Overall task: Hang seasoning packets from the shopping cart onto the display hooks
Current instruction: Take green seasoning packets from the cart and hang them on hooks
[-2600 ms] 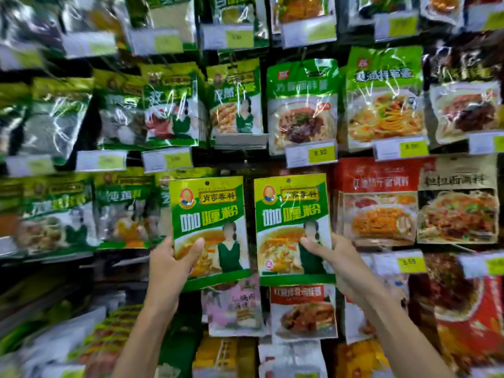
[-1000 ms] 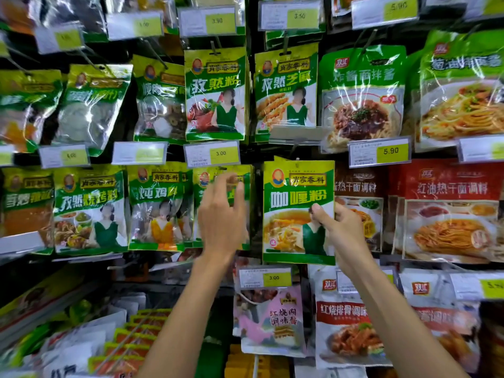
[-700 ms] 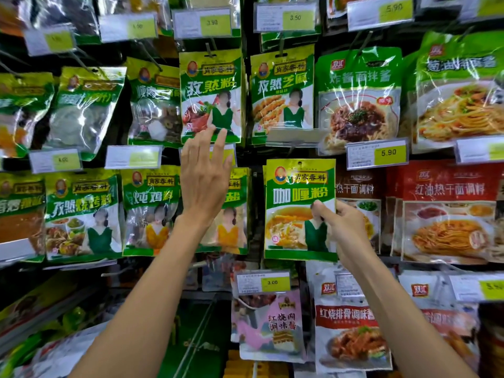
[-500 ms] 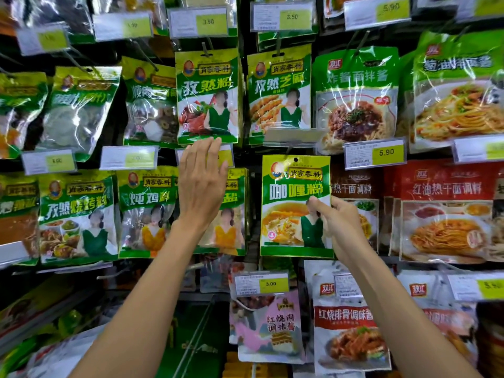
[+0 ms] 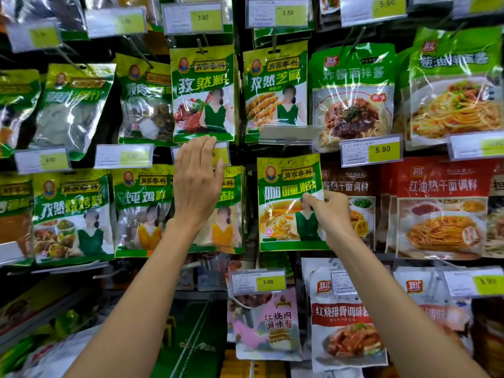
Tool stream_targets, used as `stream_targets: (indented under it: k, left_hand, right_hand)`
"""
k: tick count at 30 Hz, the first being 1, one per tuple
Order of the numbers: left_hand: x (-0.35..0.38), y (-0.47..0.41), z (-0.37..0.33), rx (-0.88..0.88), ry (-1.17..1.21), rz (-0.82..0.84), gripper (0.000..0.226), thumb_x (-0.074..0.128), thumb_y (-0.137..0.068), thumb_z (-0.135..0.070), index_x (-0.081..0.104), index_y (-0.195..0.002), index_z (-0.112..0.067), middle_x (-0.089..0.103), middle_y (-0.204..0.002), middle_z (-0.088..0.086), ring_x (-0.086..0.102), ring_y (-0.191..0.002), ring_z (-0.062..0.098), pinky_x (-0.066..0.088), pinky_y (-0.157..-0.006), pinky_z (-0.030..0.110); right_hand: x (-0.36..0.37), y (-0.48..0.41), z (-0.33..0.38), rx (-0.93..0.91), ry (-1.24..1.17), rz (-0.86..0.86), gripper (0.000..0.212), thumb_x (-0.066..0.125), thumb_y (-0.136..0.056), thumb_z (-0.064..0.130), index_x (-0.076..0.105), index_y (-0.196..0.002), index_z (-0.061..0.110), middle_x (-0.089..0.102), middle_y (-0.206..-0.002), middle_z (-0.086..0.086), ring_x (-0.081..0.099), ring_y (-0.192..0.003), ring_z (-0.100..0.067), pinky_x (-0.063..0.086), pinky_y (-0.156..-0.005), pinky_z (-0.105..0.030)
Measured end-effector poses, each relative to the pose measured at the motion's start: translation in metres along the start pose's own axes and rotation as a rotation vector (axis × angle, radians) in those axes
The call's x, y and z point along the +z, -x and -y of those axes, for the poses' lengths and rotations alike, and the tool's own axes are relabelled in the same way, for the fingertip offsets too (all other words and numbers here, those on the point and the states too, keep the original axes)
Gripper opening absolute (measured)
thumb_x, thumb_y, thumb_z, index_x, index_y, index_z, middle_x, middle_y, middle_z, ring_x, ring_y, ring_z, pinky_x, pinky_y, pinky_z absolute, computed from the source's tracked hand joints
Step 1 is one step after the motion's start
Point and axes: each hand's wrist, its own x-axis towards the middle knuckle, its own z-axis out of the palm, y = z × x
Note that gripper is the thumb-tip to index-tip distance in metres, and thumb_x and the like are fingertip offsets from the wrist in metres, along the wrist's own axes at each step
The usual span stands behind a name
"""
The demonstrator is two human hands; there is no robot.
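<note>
Green and red seasoning packets (image 5: 203,94) hang in rows from display hooks (image 5: 275,40) bearing price tags (image 5: 371,150).

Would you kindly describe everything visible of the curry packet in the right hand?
The curry packet is a flat, glossy plastic pouch, yellow-green on top with a green band of white characters, a round logo and a dish photo below. It stands upright, facing out, under a tilted tag holder. The right hand pinches its right edge; whether it is on a hook cannot be seen.

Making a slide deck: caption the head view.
Right hand pinches a green curry packet; open left hand partly covers a price tag.
</note>
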Motion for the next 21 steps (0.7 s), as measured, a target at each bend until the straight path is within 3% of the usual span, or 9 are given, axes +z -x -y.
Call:
stream_targets:
  k: [5,9,12,21]
  left_hand:
    - [0.0008,0.0003,0.0023,-0.002,0.010,0.001,0.038,0.043,-0.097,-0.022,0.050,-0.127,0.001,0.056,-0.123,0.018,0.049,-0.117,0.032,0.034,-0.107,0.042]
    - [0.0010,-0.0003,0.0016,-0.001,0.005,0.002,0.037,0.043,-0.097,-0.022,0.050,-0.126,0.000,0.056,-0.122,0.018,0.049,-0.116,0.031,0.035,-0.106,0.041]
    - [0.0011,0.0004,0.0011,-0.003,0.007,0.010,0.038,0.042,-0.097,-0.023,0.050,-0.126,0.001,0.056,-0.122,0.018,0.050,-0.116,0.032,0.035,-0.106,0.042]
    - [-0.0032,-0.0008,-0.0008,-0.019,0.016,0.026,0.038,0.043,-0.097,-0.021,0.050,-0.125,0.002,0.056,-0.122,0.020,0.051,-0.117,0.034,0.037,-0.105,0.044]
  right_hand:
    - [-0.0059,0.0000,-0.0009,-0.001,-0.017,-0.013,0.032,0.066,-0.076,0.009,0.041,-0.055,0.011,0.038,-0.051,0.001,0.033,-0.058,-0.019,0.029,-0.059,-0.033]
    - [-0.0066,0.0005,-0.0005,0.043,-0.033,0.011,0.024,0.065,-0.071,0.004,0.042,-0.065,0.011,0.033,-0.067,-0.008,0.034,-0.067,-0.020,0.031,-0.063,-0.037]
    - [-0.0041,-0.0027,0.0011,0.040,-0.029,0.000,0.041,0.065,-0.073,0.002,0.033,-0.051,0.013,0.031,-0.049,0.002,0.033,-0.060,-0.019,0.030,-0.063,-0.036]
    - [-0.0013,-0.0048,0.0008,0.090,-0.052,-0.016,0.043,0.069,-0.071,0.001,0.032,-0.053,0.014,0.028,-0.056,0.000,0.033,-0.060,-0.019,0.032,-0.062,-0.036]
